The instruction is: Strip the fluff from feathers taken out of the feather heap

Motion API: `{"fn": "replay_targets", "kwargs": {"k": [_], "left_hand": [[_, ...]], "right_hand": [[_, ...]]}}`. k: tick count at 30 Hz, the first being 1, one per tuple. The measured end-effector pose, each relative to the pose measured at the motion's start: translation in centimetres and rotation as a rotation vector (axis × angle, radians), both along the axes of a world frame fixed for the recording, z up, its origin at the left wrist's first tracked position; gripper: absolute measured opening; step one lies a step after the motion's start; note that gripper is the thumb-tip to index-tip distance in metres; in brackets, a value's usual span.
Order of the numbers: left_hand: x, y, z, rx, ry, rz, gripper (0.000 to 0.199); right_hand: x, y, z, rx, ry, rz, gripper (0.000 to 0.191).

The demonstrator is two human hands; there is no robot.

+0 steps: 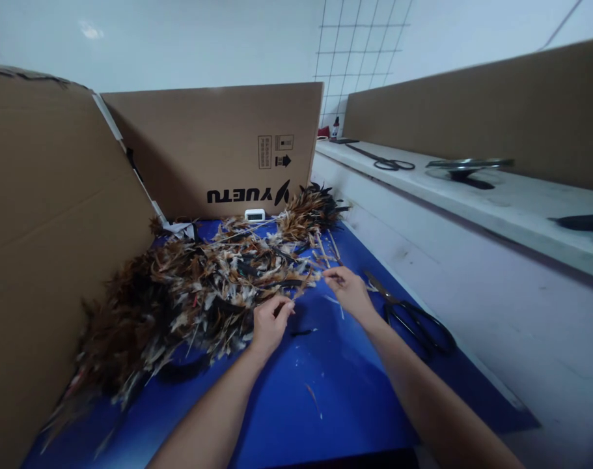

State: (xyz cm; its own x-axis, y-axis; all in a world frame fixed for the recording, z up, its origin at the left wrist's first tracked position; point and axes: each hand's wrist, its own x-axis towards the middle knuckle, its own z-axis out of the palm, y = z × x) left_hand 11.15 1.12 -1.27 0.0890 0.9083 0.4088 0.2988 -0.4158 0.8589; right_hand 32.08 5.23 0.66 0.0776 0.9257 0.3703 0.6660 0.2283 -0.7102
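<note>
My left hand (271,320) is closed in a pinch in front of a big heap of brown, white and black feathers (203,280). A small brown feather (303,286) runs between my two hands, its lower end at my left fingertips. My right hand (349,292) is closed too, thumb and finger together at the feather's pale upper end. Just beyond the right hand lie thin stalks (323,247) and a brown feather bundle (308,212). Large black-handled scissors (413,319) rest beside my right forearm.
Cardboard walls stand on the left (56,228) and at the back (189,150). A small white digital display (254,215) sits by the back wall. On the raised ledge (437,169) at right are another pair of scissors (391,163) and a round metal-rimmed object (467,166). Scraps dot the blue tabletop (320,430).
</note>
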Motion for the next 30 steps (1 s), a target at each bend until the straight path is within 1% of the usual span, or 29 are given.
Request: {"fn": "replay_targets", "kwargs": {"k": [2, 5, 9, 13, 19, 21, 22, 24, 26, 28, 30], "left_hand": [[0.0, 0.0, 0.0, -0.007, -0.014, 0.011, 0.021], [0.0, 0.0, 0.0, -0.008, -0.008, 0.003, 0.021], [-0.1, 0.0, 0.0, -0.003, -0.003, 0.010, 0.018], [-0.2, 0.2, 0.1, -0.008, -0.031, 0.020, 0.019], [-0.1, 0.3, 0.1, -0.040, -0.108, 0.026, 0.021], [-0.1, 0.3, 0.1, -0.050, -0.116, 0.020, 0.021], [-0.1, 0.3, 0.0, -0.054, -0.115, 0.016, 0.021], [0.0, 0.3, 0.0, -0.055, -0.112, 0.011, 0.021], [0.0, 0.3, 0.0, -0.052, -0.105, 0.006, 0.022], [0.0, 0.3, 0.0, -0.052, -0.095, -0.003, 0.024], [-0.1, 0.2, 0.0, -0.057, -0.090, -0.019, 0.027]], "right_hand": [[0.7, 1.9, 0.2, -0.016, -0.126, 0.039, 0.016], [0.5, 4.0, 0.2, -0.064, -0.289, 0.133, 0.013], [-0.2, 5.1, 0.1, -0.125, -0.428, 0.199, 0.010], [0.4, 4.7, 0.5, -0.154, -0.448, 0.200, 0.012], [2.5, 1.9, 2.5, -0.178, -0.316, 0.083, 0.010], [2.8, 0.7, 3.2, -0.204, -0.199, 0.072, 0.013], [2.8, 0.1, 3.5, -0.241, -0.082, 0.079, 0.014], [2.5, -0.9, 4.0, -0.352, 0.233, 0.102, 0.018], [2.0, -1.7, 4.6, -0.464, 0.533, 0.111, 0.027], [1.4, -2.4, 5.2, -0.518, 0.703, 0.108, 0.034], [0.4, -3.2, 5.9, -0.529, 0.803, 0.131, 0.036]]}}
